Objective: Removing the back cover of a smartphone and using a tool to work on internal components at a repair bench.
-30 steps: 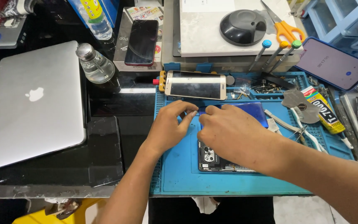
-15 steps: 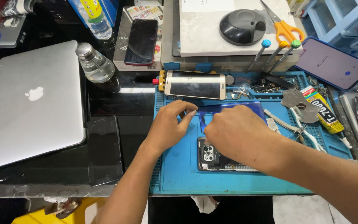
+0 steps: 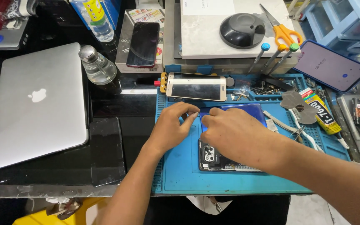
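Observation:
An opened phone point(image 3: 211, 158) lies on the blue repair mat point(image 3: 180, 175), its camera module and inner parts showing at the near left. A glossy blue back cover point(image 3: 248, 111) sits over its far part. My right hand point(image 3: 235, 134) rests on this cover and grips its left edge. My left hand point(image 3: 172, 128) reaches in from the left, its fingertips pinched at the same corner of the cover. Most of the cover and phone is hidden under my right hand.
A gold-framed phone screen point(image 3: 196, 86) lies at the mat's far edge. Tweezers point(image 3: 290, 127), a guitar-pick-like metal tool point(image 3: 296, 107) and a glue tube point(image 3: 321, 112) sit right. A closed laptop point(image 3: 34, 104), a glass bottle point(image 3: 98, 66), a dark phone point(image 3: 143, 43), screwdrivers point(image 3: 273, 56), scissors point(image 3: 282, 29) and a lit phone point(image 3: 331, 66) surround the mat.
My right hand has slid a little left and toward the far edge over the blue cover. My left fingertips have closed in on the cover's corner. More of the phone's inside shows.

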